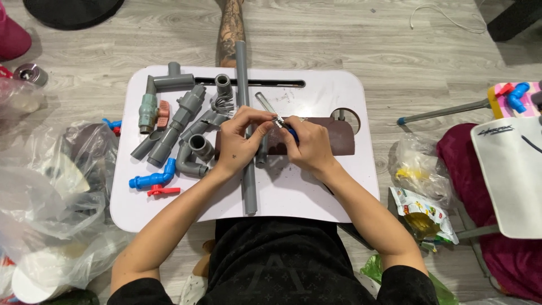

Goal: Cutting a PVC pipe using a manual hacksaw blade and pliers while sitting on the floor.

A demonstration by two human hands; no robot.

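Head view, left to right. Left of the left hand [237, 144]: heaped grey fittings [186, 121] and a blue valve [152, 179], crowding the wrist. Left hand pinched shut on the small metal tool [278, 120], right hand [309, 146] closed around its blue end, both above the long grey pipe [248, 186] and brown sheet [339, 135]. Judged mid-adjustment of the tool; called for a steady pinch. Right of the right hand: bare white tray [316, 192], open to its edge.

White lap tray [316, 192] on the floor [367, 51] carries grey pipe fittings [180, 121], a long pipe [244, 113], brown sheet [339, 138].
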